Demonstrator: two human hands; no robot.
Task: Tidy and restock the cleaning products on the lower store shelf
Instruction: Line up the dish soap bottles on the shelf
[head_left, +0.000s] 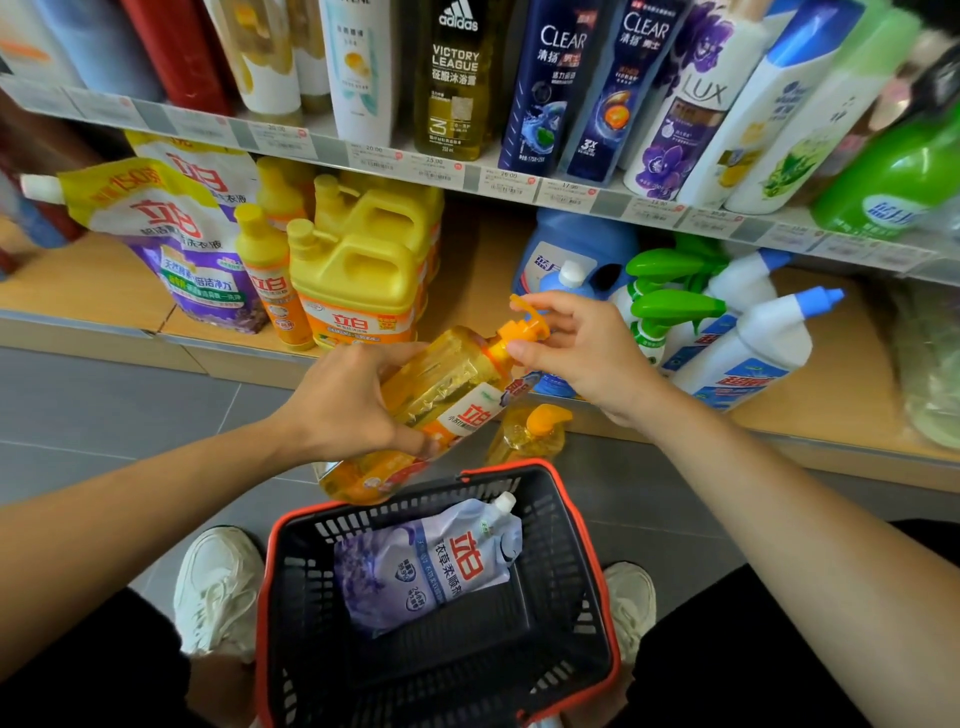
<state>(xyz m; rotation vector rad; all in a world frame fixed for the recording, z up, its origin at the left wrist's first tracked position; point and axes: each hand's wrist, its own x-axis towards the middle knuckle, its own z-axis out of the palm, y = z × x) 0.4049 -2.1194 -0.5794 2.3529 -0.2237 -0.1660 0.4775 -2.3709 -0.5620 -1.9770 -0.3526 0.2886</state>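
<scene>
A yellow pump bottle of dish soap (447, 384) is held tilted above the basket, in front of the lower shelf (93, 291). My left hand (348, 400) grips its body. My right hand (576, 343) pinches its orange pump head. A second yellow pump bottle (530, 434) stands on the floor just behind the basket. On the shelf sit yellow jugs (358, 280), a slim yellow bottle (265, 275), a purple refill pouch (182, 244), a blue detergent jug (566, 249) and white spray bottles (737, 343).
A black basket with a red rim (587, 530) stands on the grey floor between my white shoes; a lavender refill pouch (436, 561) lies inside. The upper shelf carries shampoo and body-wash bottles (550, 88). Bare wood shows between the yellow jugs and the blue jug.
</scene>
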